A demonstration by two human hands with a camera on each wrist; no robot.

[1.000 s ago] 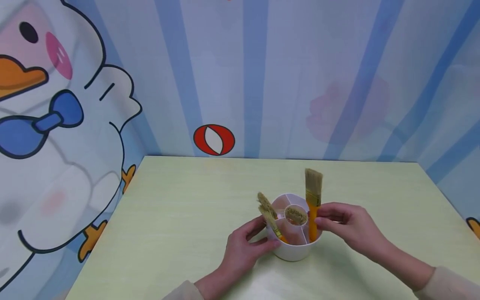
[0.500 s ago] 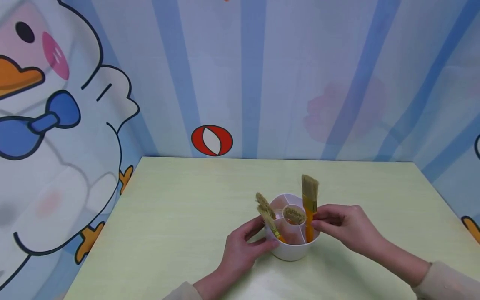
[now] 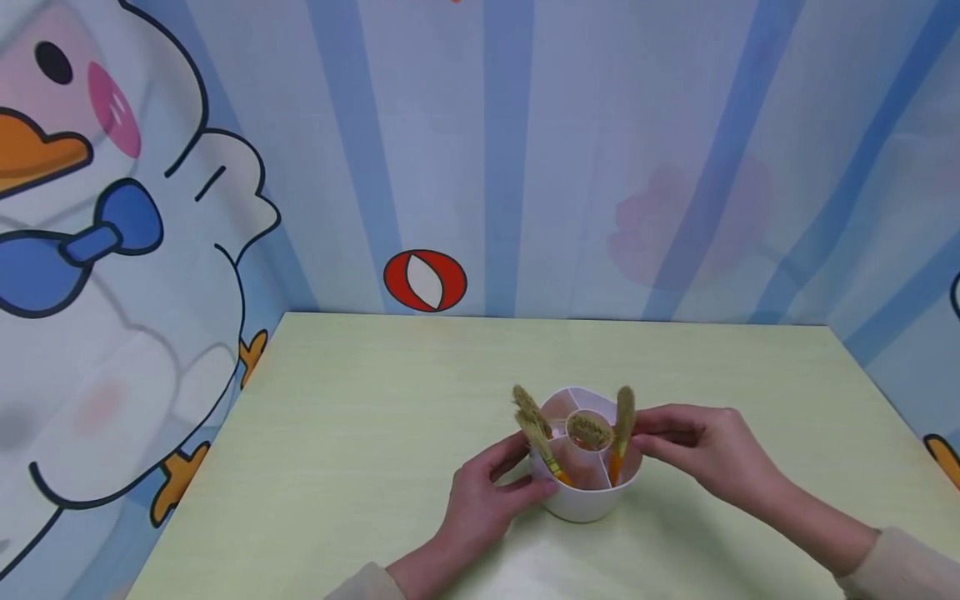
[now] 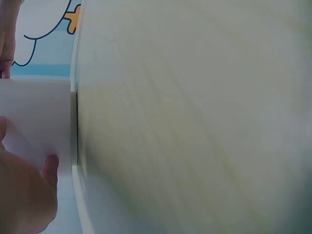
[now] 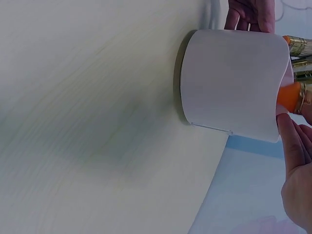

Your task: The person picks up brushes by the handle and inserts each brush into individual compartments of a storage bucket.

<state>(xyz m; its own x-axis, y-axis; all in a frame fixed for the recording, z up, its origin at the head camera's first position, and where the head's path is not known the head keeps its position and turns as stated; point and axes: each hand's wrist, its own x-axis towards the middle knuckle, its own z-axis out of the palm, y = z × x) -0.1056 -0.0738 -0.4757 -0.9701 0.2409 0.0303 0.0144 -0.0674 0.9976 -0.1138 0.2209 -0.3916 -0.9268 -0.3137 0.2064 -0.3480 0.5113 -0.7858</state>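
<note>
A white round caddy [image 3: 585, 504] with divided compartments and a central ring stands on the table. My left hand [image 3: 483, 508] holds it by its left side, thumb low against the wall. Two paintbrushes [image 3: 536, 429] lean out at the left, and bristles [image 3: 590, 431] fill the central ring. In the right compartment stands another paintbrush [image 3: 622, 429], turned edge-on. My right hand [image 3: 701, 437] is at the rim beside it, fingertips right by its ferrule; I cannot tell whether they still pinch it. The right wrist view shows its orange handle [image 5: 291, 97] blurred inside the rim.
A pale yellow-green table [image 3: 375, 400] carries the caddy near its front centre. Behind it hangs a blue-striped backdrop [image 3: 450, 150] with a cartoon duck [image 3: 127, 333] on the left and a red printed oval [image 3: 425, 281].
The right paintbrush has sunk lower into its compartment and turned from broadside to edge-on. My right hand stays close to the rim. The left hand and caddy have kept their place.
</note>
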